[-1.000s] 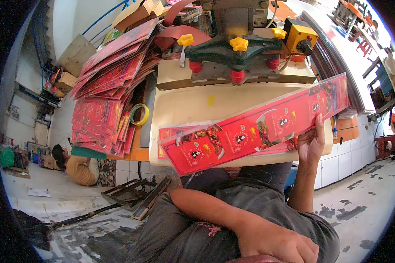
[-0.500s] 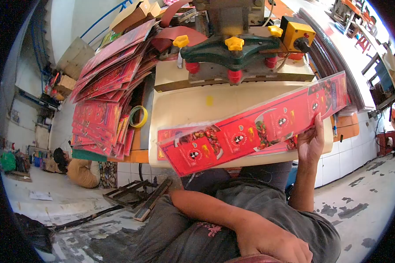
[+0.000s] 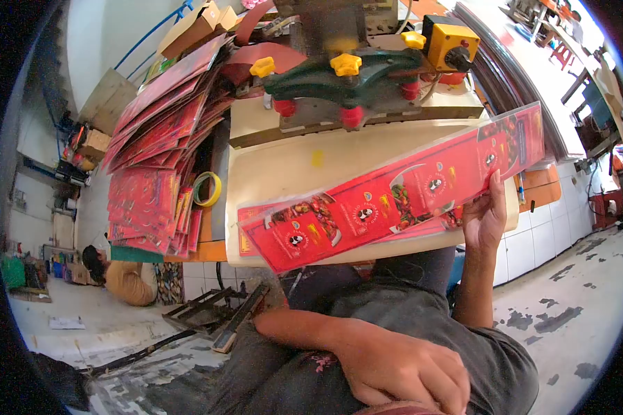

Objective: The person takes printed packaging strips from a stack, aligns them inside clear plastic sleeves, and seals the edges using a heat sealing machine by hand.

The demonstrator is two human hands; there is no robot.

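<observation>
My right hand pinches the lower right edge of a long red printed plastic strip. The strip has food pictures and round logos, with a clear film margin. It slants from lower left up to the right above a cream press bed. Beneath it, another red printed sheet lies on the bed, mostly covered. My left hand is drawn up at my chest, back showing and fingers curled. Its fingertips are hidden beside a maroon edge at the bottom of the view.
Behind the bed stands a green press head with yellow knobs and a yellow switch box. Stacked red printed sheets and a yellow tape roll are at the left. A person crouches on the floor further left.
The camera view has shifted slightly. My right hand keeps hold of the strip, which remains slanted over the bed. My left hand shows more fully, its fingers curled at my chest.
</observation>
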